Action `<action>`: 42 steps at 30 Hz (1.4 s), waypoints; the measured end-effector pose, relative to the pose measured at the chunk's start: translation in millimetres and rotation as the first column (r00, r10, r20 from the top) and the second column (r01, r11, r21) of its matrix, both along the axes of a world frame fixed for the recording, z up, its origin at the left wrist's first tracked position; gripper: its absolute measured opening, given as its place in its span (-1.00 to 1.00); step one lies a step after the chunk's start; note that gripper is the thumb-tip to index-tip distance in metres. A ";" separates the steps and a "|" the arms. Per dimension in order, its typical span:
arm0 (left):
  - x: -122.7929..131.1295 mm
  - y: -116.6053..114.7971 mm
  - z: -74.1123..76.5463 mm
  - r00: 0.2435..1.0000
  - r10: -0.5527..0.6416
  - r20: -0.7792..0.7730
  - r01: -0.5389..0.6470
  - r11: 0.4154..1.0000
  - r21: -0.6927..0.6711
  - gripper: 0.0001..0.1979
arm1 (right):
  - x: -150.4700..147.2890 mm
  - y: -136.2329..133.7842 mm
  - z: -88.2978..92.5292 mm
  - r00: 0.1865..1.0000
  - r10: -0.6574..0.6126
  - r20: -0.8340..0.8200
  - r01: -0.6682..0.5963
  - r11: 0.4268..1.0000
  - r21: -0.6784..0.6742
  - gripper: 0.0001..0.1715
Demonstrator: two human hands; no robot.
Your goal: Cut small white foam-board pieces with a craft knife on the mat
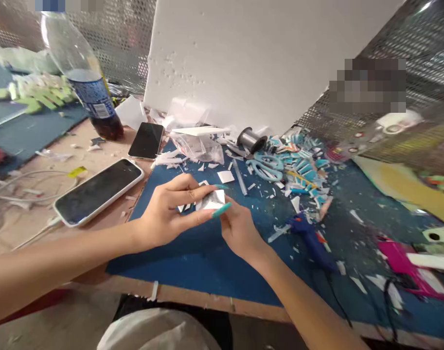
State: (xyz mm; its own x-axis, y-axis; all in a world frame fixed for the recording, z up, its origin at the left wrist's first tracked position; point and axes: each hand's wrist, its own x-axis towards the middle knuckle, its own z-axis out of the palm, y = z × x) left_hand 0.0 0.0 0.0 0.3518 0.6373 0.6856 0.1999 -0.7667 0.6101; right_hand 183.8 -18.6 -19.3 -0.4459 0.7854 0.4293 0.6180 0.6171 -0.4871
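Observation:
Over the blue mat (203,262), my left hand (174,209) pinches a small white piece with a silvery grey face (211,200) between thumb and fingers. My right hand (241,228) is closed against the right end of the same piece; its fingertips are partly hidden behind it. Long turquoise nails show at the pinch. Under my left fingers lie more small white pieces with dark marks (185,207), partly covered. Just beyond my hands are a white square piece (225,176) and a clear stick (239,179).
Light-blue scissors (267,166), a wire spool (251,140) and blue-and-white scraps (305,165) lie behind. A blue glue gun (312,243) rests on the right. Two phones (99,192) and a cola bottle (86,92) stand left. A white foam board (243,58) rises at the back.

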 end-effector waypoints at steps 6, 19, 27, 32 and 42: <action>0.2 -0.1 0.2 1.000 0.009 -0.007 -0.009 1.000 -0.001 -0.73 | 0.1 -1.3 -0.4 1.000 -0.008 -0.007 0.008 1.000 -0.018 -0.68; -5.2 9.7 -0.5 0.992 -0.097 -0.080 0.101 0.994 0.040 -0.49 | 6.0 1.3 9.1 0.984 0.068 -0.166 -0.100 0.976 -0.194 -0.79; -6.8 21.5 -1.4 0.942 -0.315 -0.113 0.315 0.949 -0.021 -0.26 | 19.4 6.2 26.6 0.936 0.238 -0.260 -0.340 0.808 -0.481 -0.74; -5.4 21.3 0.0 0.850 -0.526 -0.023 0.522 0.848 -0.093 -0.29 | 22.7 7.5 30.7 0.881 0.344 -0.324 -0.471 0.696 -0.542 -0.72; -4.3 18.1 -4.8 0.868 -0.481 0.126 0.495 0.860 -0.123 -0.37 | 21.5 7.6 38.3 0.908 0.299 -0.294 -0.420 0.647 -0.637 -0.71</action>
State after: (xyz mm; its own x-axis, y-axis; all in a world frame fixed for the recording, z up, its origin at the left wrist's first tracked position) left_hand -4.3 18.1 -4.8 0.5869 0.4947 0.6409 -0.2359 -0.6528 0.7199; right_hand 205.3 -11.0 19.0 -0.7345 0.6757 -0.0628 0.3019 0.2425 -0.9220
